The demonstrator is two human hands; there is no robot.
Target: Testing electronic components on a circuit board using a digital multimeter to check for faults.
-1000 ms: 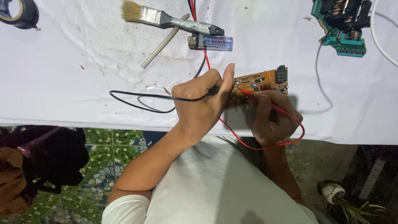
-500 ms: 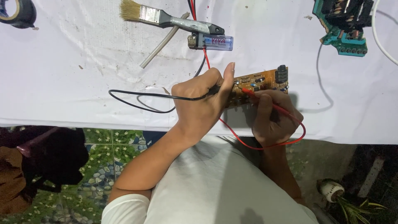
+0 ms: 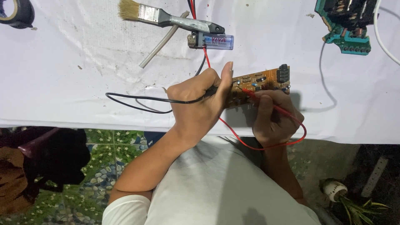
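Down near the front edge of the white tabletop (image 3: 83, 62), both hands work over a brown circuit board (image 3: 266, 79) that lies flat just beyond the knuckles. The left hand (image 3: 200, 104) is closed in a pen grip around a black probe (image 3: 212, 91), thumb stretched up along it, with the tip at the board's left end; whether it touches cannot be told. A black wire (image 3: 137, 101) loops away from that hand toward the left along the table. The right hand (image 3: 275, 118) is curled around a red probe (image 3: 266, 102), whose tip rests on the middle of the board, and a red wire (image 3: 266, 146) swings out below the wrist, past the front edge, and curves back up. Toward the back edge, a small battery (image 3: 216, 41) sits with red and black leads running from it, touching the handle of a paintbrush (image 3: 166, 18) that lies crosswise over a grey stick (image 3: 160, 48). A roll of dark tape (image 3: 16, 12) sits at the back left corner, and a green electrical part (image 3: 346, 25) sits near the back right corner, well apart from the hands.
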